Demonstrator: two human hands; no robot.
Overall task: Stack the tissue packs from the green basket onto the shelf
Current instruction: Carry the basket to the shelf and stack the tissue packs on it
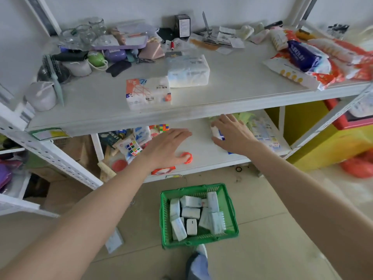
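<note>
A green basket (230,203) stands on the floor below me, holding several white tissue packs (190,212). Both my arms reach over it to the lower shelf (201,150). My left hand (167,147) hovers flat and spread above the shelf board, holding nothing. My right hand (232,134) rests with its fingers on a small white tissue pack (216,132) lying on the lower shelf; the hand hides most of it. On the upper shelf (232,91) lie two larger tissue packs, one with orange print (148,92) and one pale blue (187,71).
An orange ring (186,157) lies under my left hand. Puzzle cubes (133,148) and toys crowd the lower shelf's left; printed packets (264,134) lie at its right. Clutter fills the upper shelf's back and right. My shoe (198,259) is beside the basket.
</note>
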